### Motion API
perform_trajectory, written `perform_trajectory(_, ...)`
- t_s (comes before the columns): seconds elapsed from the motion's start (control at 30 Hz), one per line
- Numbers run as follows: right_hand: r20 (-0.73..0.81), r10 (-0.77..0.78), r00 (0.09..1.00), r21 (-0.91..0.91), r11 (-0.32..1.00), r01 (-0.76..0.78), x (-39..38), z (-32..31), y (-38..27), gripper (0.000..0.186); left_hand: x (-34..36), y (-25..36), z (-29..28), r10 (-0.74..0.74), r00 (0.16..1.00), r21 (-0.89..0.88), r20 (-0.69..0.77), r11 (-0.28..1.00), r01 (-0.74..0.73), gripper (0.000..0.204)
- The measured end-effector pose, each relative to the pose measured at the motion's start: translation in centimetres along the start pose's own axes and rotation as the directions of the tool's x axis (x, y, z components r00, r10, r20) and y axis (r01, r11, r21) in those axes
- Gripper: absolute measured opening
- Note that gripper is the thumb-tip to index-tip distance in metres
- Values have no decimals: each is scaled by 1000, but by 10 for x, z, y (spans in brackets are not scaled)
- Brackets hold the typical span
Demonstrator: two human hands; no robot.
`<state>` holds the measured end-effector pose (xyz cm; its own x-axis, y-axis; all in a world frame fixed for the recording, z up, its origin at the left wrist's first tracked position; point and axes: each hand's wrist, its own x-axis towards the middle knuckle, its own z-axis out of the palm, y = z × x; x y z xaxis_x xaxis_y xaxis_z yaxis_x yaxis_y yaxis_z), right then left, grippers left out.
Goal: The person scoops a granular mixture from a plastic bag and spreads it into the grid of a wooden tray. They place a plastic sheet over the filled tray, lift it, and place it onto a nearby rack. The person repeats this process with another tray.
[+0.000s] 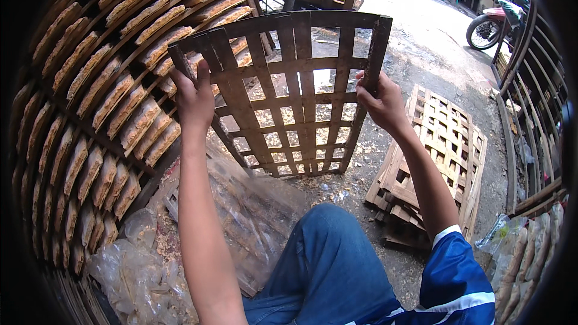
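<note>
My left hand (195, 101) grips the left side bar of a wooden lattice tray (288, 67), its thumb pointing up along the bar. The tray stands tilted up in front of me, with the ground showing through its woven slats. On its right side bar, my right hand (383, 103) is closed around the wood. A clear plastic sheet (259, 210) lies over slats below the tray, beside my bent knee (331, 235). To the right, a stack of similar lattice trays (442, 123) rests on the ground.
At left, a tall rack holds many rows of pale, crusty slabs (144, 123). Crumpled clear plastic (138, 265) lies at its foot. Crumbs litter the ground. A slatted fence (536, 96) stands on the right, with more long slabs (521, 259) below it. A motorbike (490, 24) is parked farther back.
</note>
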<state>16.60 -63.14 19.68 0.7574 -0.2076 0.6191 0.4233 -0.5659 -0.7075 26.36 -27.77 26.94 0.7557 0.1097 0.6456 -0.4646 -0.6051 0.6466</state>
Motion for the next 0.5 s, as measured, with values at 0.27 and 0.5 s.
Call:
perform_trajectory(0.27, -374, 77, 924, -150, 978, -142, 1, 36, -23, 26, -1, -8, 5, 54, 998, -9, -43, 998, -54, 85)
perform_trajectory(0.5, -211, 18, 977, 289, 956, 45, -4, 23, -2, 47, 8, -21, 7, 26, 1000, -40, -12, 999, -27, 92)
